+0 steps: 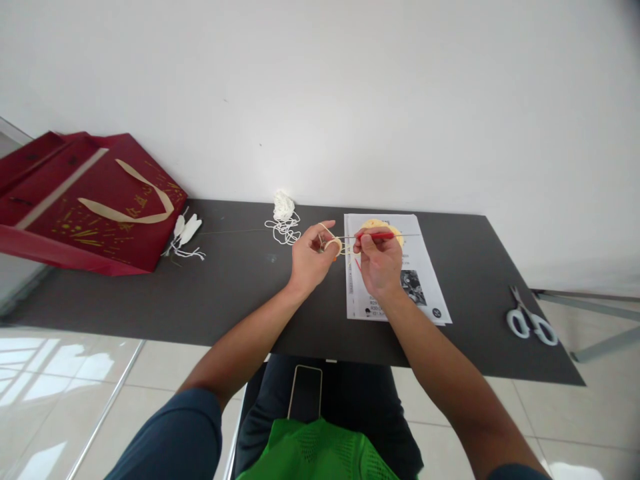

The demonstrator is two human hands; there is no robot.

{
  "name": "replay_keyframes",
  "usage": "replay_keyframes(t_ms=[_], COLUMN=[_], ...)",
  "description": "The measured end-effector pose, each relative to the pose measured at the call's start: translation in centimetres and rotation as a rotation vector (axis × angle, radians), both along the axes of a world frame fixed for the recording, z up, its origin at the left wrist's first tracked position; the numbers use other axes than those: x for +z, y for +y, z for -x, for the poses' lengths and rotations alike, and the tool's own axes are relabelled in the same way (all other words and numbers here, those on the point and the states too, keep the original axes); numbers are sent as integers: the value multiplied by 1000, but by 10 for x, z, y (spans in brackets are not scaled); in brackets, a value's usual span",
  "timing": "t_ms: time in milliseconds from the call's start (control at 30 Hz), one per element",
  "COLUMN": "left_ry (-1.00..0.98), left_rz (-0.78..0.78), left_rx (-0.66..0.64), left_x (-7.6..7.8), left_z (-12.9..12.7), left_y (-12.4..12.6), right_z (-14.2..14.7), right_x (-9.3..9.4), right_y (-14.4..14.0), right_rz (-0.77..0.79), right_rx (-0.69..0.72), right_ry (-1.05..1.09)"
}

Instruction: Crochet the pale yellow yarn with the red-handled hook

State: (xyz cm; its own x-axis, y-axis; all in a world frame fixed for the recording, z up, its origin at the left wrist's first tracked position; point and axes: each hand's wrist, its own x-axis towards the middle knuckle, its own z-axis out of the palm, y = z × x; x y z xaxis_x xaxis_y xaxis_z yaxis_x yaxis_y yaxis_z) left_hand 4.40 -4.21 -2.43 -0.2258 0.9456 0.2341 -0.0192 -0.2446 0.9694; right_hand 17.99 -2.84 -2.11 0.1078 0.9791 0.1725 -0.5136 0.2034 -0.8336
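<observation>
Now the left hand (309, 257) pinches a small yellow loop (334, 246) above the bench (240, 287); the right hand (379, 261) grips a red hook (375, 236) beside it, over the sheet (425, 267).

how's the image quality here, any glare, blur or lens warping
Head view: even, soft daylight with faint shadows; window glare on the floor tiles at lower left; wide-lens bending shows in the table edges; the hook and yarn between left hand and right hand are small and slightly soft.
</observation>
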Motion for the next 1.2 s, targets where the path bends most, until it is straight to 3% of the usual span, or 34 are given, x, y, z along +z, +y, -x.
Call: replay_keyframes(t_ms=[300,667,1200], left_ry=[26,16,242], left_rz=[-47,-67,-179], left_rx=[62,99,292], left_x=[1,6,6], left_z=[1,0,3], left_y=[0,-3,-6], right_z=[-2,3,12], right_x=[-5,-9,-10], right_y=[0,-4,-16], right_rz=[-123,-156,-227], right_rx=[-12,-90,-181], right_ry=[-18,-92,-219])
